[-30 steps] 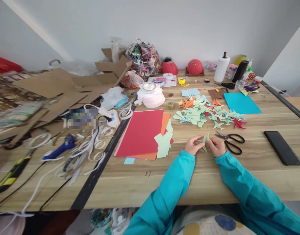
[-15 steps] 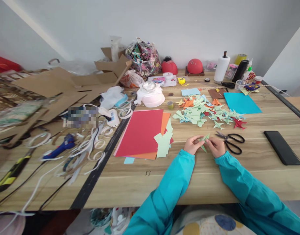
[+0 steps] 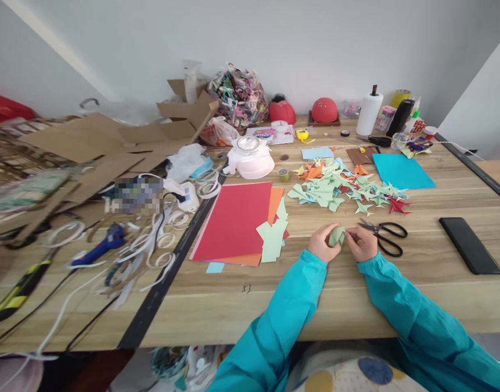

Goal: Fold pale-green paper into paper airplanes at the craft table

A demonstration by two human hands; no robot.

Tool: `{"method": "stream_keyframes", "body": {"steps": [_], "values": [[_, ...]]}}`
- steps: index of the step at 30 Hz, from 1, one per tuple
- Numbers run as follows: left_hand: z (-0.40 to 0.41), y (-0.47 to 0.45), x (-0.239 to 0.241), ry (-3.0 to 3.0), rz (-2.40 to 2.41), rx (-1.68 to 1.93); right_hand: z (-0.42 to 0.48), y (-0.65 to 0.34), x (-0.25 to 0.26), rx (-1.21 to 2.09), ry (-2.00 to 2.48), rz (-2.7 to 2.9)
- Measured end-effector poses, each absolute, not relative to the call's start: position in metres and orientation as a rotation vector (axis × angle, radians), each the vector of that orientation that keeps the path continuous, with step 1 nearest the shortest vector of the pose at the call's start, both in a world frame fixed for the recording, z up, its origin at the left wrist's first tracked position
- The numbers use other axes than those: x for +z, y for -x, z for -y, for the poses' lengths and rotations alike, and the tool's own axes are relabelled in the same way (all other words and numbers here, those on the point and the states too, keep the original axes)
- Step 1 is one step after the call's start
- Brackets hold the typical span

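Note:
My left hand (image 3: 322, 244) and my right hand (image 3: 362, 243) meet over the wooden table (image 3: 315, 294), both pinching a small folded piece of light green paper (image 3: 337, 236) between their fingertips. The paper looks compact and folded flat. Both arms wear teal sleeves. Black scissors (image 3: 384, 235) lie just right of my right hand. A heap of folded paper shapes (image 3: 343, 188), mostly green with some orange and red, sits beyond my hands. Cut green scraps (image 3: 272, 239) lie left of my left hand, on a stack of red and orange sheets (image 3: 235, 220).
A black phone (image 3: 470, 245) lies at the right, a blue sheet (image 3: 402, 171) behind it. A white bowl-like container (image 3: 252, 158), paper towel roll (image 3: 369, 113) and bottles stand at the back. Cardboard, tape rolls and a blue glue gun (image 3: 103, 245) crowd the left.
The green paper pointed up like a thin spike before; now it is pressed into a smaller, flatter shape between my fingers. My hands stayed in place.

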State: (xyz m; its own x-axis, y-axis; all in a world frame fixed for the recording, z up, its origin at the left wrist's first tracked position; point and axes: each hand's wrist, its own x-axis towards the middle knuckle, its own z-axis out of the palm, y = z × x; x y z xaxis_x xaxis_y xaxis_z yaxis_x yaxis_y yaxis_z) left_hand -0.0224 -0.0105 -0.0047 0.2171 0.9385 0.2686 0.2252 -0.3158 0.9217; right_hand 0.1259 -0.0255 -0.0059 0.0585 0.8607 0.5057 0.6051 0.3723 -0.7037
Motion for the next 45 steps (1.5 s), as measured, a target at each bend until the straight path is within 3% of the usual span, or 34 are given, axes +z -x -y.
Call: {"method": "stream_keyframes", "body": {"steps": [13, 45], "values": [[0.008, 0.021, -0.008, -1.581, -1.154, 1.201, 0.029, -0.122, -0.004, 0.443, 1.285, 1.885], [0.017, 0.02, 0.006, -1.699, -0.952, 1.125, 0.019, -0.132, -0.026, 0.213, 1.416, 1.817]]}}
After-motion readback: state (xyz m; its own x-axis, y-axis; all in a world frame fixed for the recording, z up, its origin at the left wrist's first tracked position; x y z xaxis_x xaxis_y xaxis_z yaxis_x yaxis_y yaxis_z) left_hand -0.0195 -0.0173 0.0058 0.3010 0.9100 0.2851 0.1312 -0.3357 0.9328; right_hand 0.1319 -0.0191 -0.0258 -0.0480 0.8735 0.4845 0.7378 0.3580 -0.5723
